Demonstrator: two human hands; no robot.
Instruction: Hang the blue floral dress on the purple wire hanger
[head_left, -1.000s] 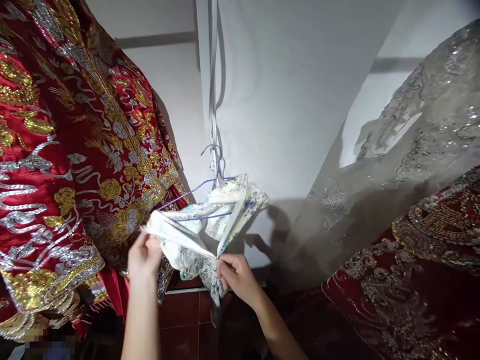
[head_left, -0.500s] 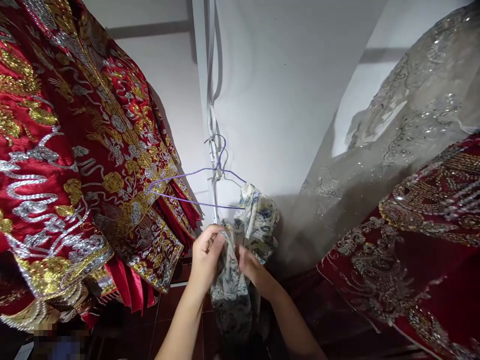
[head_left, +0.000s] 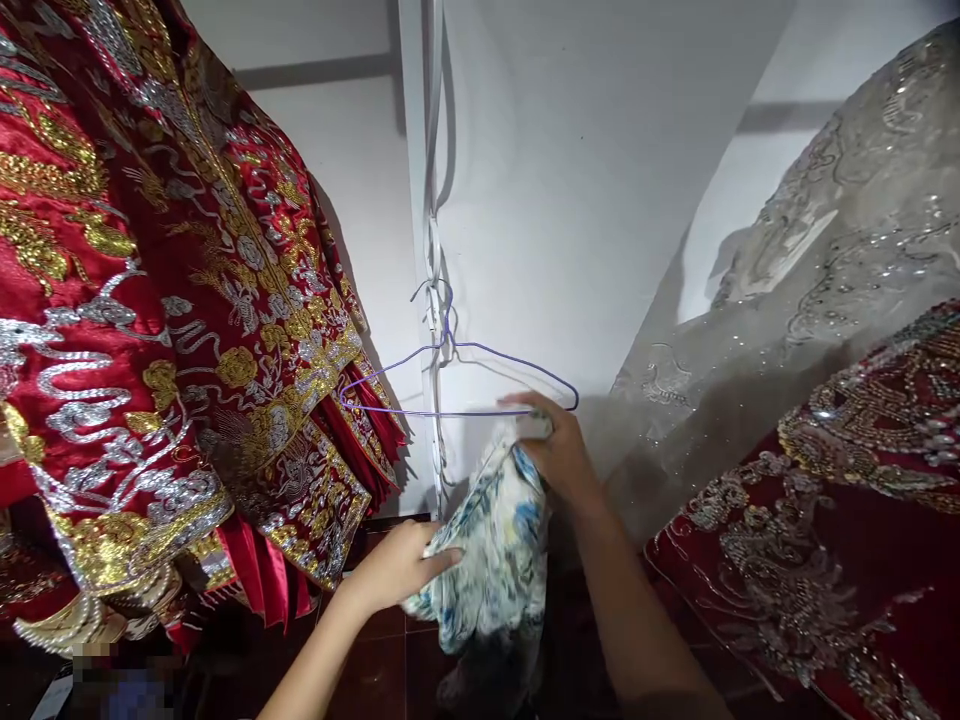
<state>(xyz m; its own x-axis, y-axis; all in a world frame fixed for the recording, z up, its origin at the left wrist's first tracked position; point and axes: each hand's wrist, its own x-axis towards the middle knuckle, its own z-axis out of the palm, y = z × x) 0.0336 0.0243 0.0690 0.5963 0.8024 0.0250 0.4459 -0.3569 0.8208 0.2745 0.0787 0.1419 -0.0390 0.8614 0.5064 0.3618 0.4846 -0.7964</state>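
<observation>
While a thin purple hanger (head_left: 459, 414) hangs in a wide triangle, the left hand (head_left: 405, 565) pinches crumpled, blue-patterned cloth (head_left: 495, 550) and the higher right hand (head_left: 561, 445) clasps its top.

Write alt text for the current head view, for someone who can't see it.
A person's left hand and right hand hold a bunched blue-and-white patterned garment below a purple hanger. A red jacket embroidered in gold and silver is at left, with beaded dark red fabric at right.

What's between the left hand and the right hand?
In the head view, the bunched floral garment fills the stretch between the left hand and the right hand.
</observation>
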